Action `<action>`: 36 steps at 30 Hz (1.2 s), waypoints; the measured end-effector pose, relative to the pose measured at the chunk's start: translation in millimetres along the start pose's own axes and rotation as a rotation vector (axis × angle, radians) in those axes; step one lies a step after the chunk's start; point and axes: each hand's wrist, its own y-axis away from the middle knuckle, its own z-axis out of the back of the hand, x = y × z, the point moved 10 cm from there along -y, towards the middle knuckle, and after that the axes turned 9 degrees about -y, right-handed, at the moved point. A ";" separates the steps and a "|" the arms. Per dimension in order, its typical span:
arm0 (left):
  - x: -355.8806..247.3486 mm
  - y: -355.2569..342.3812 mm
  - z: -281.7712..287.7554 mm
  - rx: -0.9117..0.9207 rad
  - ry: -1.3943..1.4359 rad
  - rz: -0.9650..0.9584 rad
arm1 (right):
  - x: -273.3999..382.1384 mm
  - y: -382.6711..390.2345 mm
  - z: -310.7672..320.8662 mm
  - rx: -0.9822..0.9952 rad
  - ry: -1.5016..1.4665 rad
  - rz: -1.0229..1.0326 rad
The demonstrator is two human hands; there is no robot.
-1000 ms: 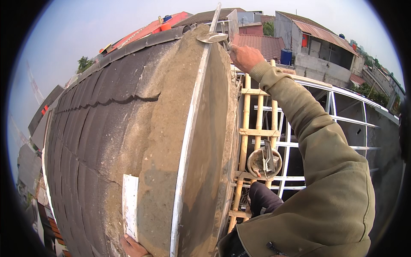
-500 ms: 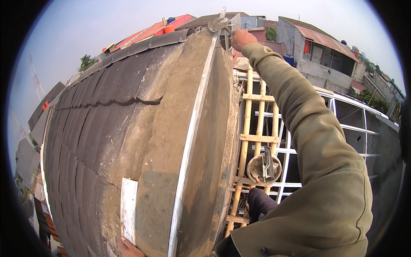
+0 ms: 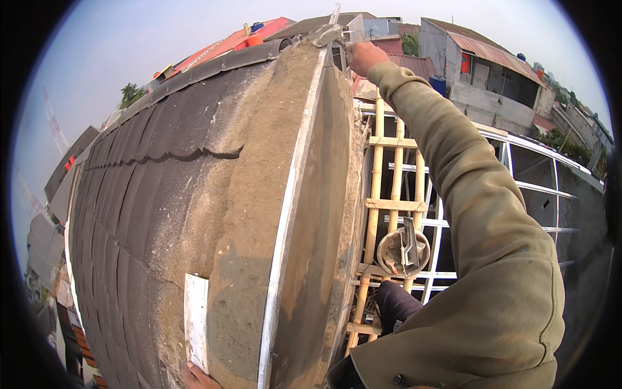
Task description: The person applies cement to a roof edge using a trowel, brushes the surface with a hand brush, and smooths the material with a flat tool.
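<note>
At the far top of the mortared parapet, my right hand [image 3: 366,58] is closed round the handle of a trowel, mostly hidden in the fist. The trowel's mortar-smeared blade [image 3: 326,35] lies across the upper end of a long metal straightedge [image 3: 289,214]. That bar runs along the corner between the parapet's mortared top [image 3: 262,168] and its side face [image 3: 317,214]. Low in the picture, my left hand [image 3: 199,377] is partly cut off by the lower edge. Its fingers close on the bottom end of a narrow white board [image 3: 196,321], which rests on the mortar beside a darker damp patch.
Dark roof tiles [image 3: 142,188] slope away on the left. To the right, bamboo scaffolding [image 3: 396,175] carries a bucket [image 3: 389,256] with a metal tool [image 3: 409,243] standing in it. My leg [image 3: 396,305] is beside it. White metal framing [image 3: 538,188] spans open gaps farther right.
The trowel blade has turned to a flatter angle and moved slightly left and down at the bar's upper end. My left hand and the white board stay together, and the view has shifted slightly.
</note>
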 end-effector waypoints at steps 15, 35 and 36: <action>31.4 -4.1 -22.4 -0.038 -0.106 -0.085 | -23.9 -24.5 -20.9 -0.044 -0.078 -0.116; 10.4 -4.1 -20.7 -0.048 0.013 -0.022 | -26.7 -3.5 -7.0 -0.019 -0.073 -0.096; 18.7 -3.4 -13.4 -0.057 -0.029 -0.030 | -17.2 1.6 -9.9 -0.012 -0.131 -0.059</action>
